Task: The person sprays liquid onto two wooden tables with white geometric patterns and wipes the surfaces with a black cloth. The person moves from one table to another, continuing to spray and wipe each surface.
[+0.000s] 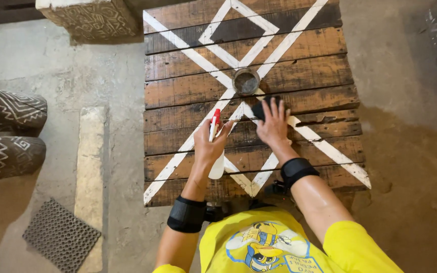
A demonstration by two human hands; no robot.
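— What's nearest to you?

— A yellow shirt (274,245) at six o'clock, with a black band on each wrist. Just beyond, the left hand (209,146) has its fingers wrapped around a white spray bottle (215,146) with a red top; the bottle stands roughly upright over the slatted wooden table (319,76).

— And the other hand?

— The right hand (274,124), at about two o'clock from the left one and near it, lies flat with fingers spread, pressing a dark cloth (259,108) onto the planks. The cloth shows only at the fingertips.

— Anything past that?

— At twelve o'clock from the cloth, just beside it, a small round tin (246,81) sits where the table's white painted lines cross. Off at nine o'clock two carved patterned posts (13,134) lie on the concrete floor (102,91); a black rubber mat (60,235) lies at seven o'clock. Farthest, at eleven o'clock, is a carved block (92,17).
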